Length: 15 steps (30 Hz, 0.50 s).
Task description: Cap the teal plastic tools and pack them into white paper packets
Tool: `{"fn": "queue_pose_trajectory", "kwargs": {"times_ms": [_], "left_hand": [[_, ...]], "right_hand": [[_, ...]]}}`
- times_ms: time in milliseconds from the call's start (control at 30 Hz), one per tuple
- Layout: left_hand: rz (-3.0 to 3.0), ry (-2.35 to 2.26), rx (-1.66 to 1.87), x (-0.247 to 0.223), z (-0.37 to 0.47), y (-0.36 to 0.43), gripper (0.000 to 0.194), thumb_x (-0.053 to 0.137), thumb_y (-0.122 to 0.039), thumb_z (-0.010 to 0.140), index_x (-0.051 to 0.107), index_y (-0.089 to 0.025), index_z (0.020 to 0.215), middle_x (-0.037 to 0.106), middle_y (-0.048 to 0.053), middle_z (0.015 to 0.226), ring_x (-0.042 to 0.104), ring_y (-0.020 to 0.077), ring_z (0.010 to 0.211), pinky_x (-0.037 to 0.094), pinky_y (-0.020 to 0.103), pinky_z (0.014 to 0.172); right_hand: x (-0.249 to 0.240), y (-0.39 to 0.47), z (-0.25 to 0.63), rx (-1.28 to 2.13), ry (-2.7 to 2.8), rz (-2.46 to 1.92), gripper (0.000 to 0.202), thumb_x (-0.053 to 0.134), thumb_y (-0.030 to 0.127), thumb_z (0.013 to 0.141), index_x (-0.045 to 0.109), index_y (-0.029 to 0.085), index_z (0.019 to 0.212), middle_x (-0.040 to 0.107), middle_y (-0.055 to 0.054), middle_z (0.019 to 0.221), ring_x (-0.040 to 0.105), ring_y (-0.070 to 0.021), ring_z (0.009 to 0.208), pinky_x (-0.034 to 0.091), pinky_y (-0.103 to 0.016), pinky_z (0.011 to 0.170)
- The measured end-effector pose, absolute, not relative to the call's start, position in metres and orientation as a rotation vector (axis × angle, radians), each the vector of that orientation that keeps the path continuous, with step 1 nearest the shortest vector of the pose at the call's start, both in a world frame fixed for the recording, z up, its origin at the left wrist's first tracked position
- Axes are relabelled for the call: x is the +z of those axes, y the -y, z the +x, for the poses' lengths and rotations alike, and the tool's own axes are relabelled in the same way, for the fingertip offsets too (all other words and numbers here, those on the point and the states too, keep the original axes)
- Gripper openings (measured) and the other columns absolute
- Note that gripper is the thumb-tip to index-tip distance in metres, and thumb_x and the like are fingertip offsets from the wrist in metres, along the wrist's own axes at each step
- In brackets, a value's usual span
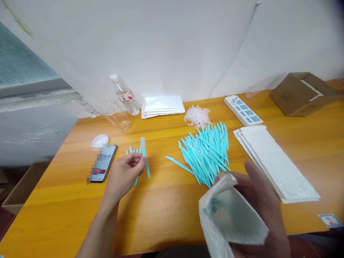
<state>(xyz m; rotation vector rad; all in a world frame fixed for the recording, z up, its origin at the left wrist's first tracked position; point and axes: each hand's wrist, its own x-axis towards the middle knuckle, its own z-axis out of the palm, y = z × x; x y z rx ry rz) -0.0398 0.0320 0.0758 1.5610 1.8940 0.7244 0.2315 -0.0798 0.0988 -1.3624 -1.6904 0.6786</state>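
Observation:
My left hand [128, 167] is closed in a pinch on a turquoise eyebrow razor [146, 165], its pale tip pointing up and slightly blurred. Behind and below that hand lie several more of these razors [131, 149] in a small row, partly covered by my fingers. My right hand [264, 208] grips a white plastic bag [233, 215] close to me, its mouth gaping upward; a faint turquoise patch shows inside. Between my hands, farther out on the table, spreads a big heap of turquoise eyebrow razors [205, 152]. One razor [178, 165] sticks out of it to the left.
Small clear plastic caps [197, 116] are piled behind the heap. Folded white bags lie at the back [162, 105] and right [279, 161]. Around them are a phone [103, 166], a bottle [126, 96], a clear jar [122, 122], a white lid [100, 140], printed cards [244, 110] and a cardboard box [295, 95].

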Motion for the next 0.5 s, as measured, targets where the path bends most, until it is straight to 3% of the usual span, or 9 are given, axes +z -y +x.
{"fn": "queue_pose_trajectory", "kwargs": {"times_ms": [100, 167, 233, 300, 400, 500], "left_hand": [[1.232, -1.498, 1.595, 0.123, -0.015, 0.007, 0.007, 0.069, -0.034, 0.078, 0.066, -0.028, 0.079, 0.057, -0.003, 0.06, 0.05, 0.0148, 0.052, 0.042, 0.028, 0.05], [1.353, -1.383, 1.805, 0.147, 0.01, 0.032, 0.006, 0.072, -0.038, 0.078, 0.071, -0.033, 0.077, 0.054, -0.001, 0.065, 0.049, 0.0173, 0.06, 0.047, 0.034, 0.057], [1.664, -1.399, 1.684, 0.161, 0.032, 0.05, 0.004, 0.074, -0.038, 0.077, 0.075, -0.039, 0.08, 0.049, 0.001, 0.066, 0.047, 0.019, 0.061, 0.048, 0.037, 0.057], [1.932, -1.405, 1.399, 0.164, 0.043, 0.06, 0.019, 0.076, -0.036, 0.075, 0.077, -0.042, 0.093, 0.049, 0.003, 0.069, 0.049, 0.0204, 0.064, 0.048, 0.037, 0.056], [1.947, -1.372, 1.238, 0.152, 0.028, 0.058, 0.031, 0.069, -0.049, 0.079, 0.076, -0.036, 0.107, 0.053, 0.007, 0.08, 0.053, 0.0229, 0.075, 0.05, 0.038, 0.062], [1.742, -1.597, 1.371, 0.121, -0.013, 0.037, 0.031, 0.057, -0.05, 0.088, 0.076, -0.028, 0.1, 0.056, 0.005, 0.081, 0.053, 0.0196, 0.074, 0.046, 0.032, 0.064]], "right_hand": [[0.101, 0.077, 0.224, 0.772, 1.608, -1.315, 0.105, 0.07, 0.031, 0.078, 0.0, 0.027, 0.157, 0.049, -0.016, 0.134, 0.063, -0.0309, 0.107, 0.06, -0.04, 0.081], [0.097, 0.075, 0.217, 0.799, 1.599, -1.28, 0.106, 0.069, 0.028, 0.077, -0.001, 0.026, 0.156, 0.047, -0.015, 0.135, 0.063, -0.0293, 0.106, 0.058, -0.04, 0.086], [0.093, 0.075, 0.212, 0.79, 1.607, -1.27, 0.106, 0.068, 0.025, 0.077, -0.002, 0.025, 0.156, 0.045, -0.016, 0.137, 0.062, -0.0298, 0.109, 0.058, -0.041, 0.088], [0.092, 0.076, 0.21, 0.785, 1.606, -1.27, 0.106, 0.067, 0.025, 0.077, -0.002, 0.024, 0.156, 0.043, -0.017, 0.138, 0.06, -0.0309, 0.111, 0.057, -0.041, 0.087], [0.096, 0.078, 0.213, 0.759, 1.629, -1.293, 0.106, 0.068, 0.028, 0.077, -0.003, 0.025, 0.156, 0.045, -0.017, 0.137, 0.061, -0.0316, 0.11, 0.058, -0.043, 0.085], [0.103, 0.077, 0.218, 0.683, 1.779, -1.345, 0.106, 0.068, 0.026, 0.075, -0.002, 0.026, 0.155, 0.049, -0.016, 0.135, 0.059, -0.0343, 0.113, 0.055, -0.048, 0.089]]}}
